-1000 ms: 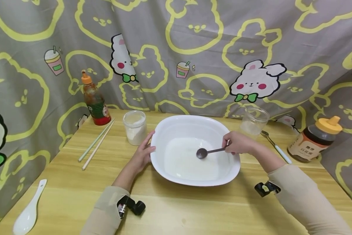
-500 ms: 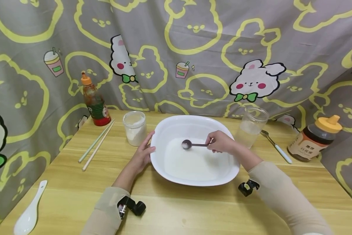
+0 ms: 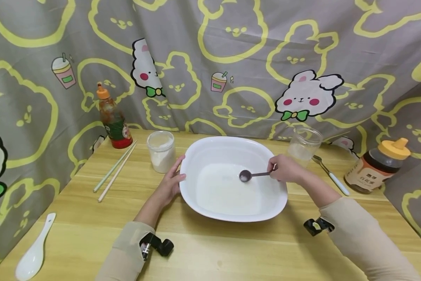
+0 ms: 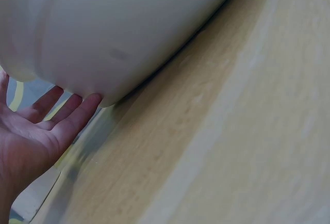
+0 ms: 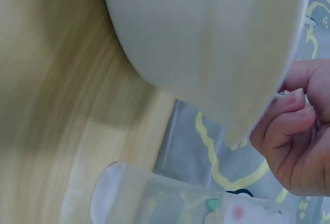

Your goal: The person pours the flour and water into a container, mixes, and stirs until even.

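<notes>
A wide white basin [image 3: 193,166] with whitish contents stands on the table, its outside filling much of both wrist views. My left hand [image 3: 170,183] rests against the basin's left side. Extended fingers [image 4: 77,118] touch its outer wall in the left wrist view. Over the basin's right rim, my right hand [image 3: 286,169] pinches the handle of a dark measuring spoon [image 3: 245,176]. The spoon's round bowl, holding a little whitish stuff, is inside the basin. In the right wrist view the fingers [image 5: 289,123] are curled, and the rim hides the spoon.
Left of the basin stand a jar of white powder [image 3: 161,154] and a red sauce bottle [image 3: 113,121], with chopsticks [image 3: 115,171] nearby. A white spoon [image 3: 33,253] lies front left. At right are a clear jar [image 3: 303,146], a blue-handled utensil [image 3: 331,175] and a honey bottle [image 3: 370,168].
My right hand moved left across the basin with the measuring spoon, then back to the right rim. The left hand stays in place against the basin.
</notes>
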Action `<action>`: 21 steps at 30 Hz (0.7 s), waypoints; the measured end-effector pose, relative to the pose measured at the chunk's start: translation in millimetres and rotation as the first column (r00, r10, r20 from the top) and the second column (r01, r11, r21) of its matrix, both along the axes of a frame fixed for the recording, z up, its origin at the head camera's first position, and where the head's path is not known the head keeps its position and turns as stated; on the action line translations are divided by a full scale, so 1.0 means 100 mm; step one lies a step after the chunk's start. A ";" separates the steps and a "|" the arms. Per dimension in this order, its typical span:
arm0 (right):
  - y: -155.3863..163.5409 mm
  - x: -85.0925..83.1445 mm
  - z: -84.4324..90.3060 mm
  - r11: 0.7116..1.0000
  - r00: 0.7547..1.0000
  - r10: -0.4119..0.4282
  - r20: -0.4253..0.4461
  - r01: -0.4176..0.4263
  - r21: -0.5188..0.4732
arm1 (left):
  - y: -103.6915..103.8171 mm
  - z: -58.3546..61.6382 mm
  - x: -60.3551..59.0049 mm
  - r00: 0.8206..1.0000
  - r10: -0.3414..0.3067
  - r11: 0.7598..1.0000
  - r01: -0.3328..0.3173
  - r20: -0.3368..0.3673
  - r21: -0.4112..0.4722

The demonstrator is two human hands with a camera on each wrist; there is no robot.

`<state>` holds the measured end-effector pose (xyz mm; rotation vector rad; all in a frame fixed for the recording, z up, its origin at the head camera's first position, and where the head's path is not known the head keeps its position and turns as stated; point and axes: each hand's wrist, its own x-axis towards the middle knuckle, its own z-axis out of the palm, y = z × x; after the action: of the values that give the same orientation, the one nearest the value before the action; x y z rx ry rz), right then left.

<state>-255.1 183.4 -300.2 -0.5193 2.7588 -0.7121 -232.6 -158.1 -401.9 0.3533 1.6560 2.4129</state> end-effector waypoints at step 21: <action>-0.38 0.00 -0.23 0.968 0.966 0.175 0.192 -0.133 -0.213 | 0.02 -0.01 0.00 1.000 0.005 1.000 -0.005 -0.005 0.005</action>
<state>-255.5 145.3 -322.9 -0.6513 2.4354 -0.9514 -232.6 -156.6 -403.0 0.3570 1.6546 2.4220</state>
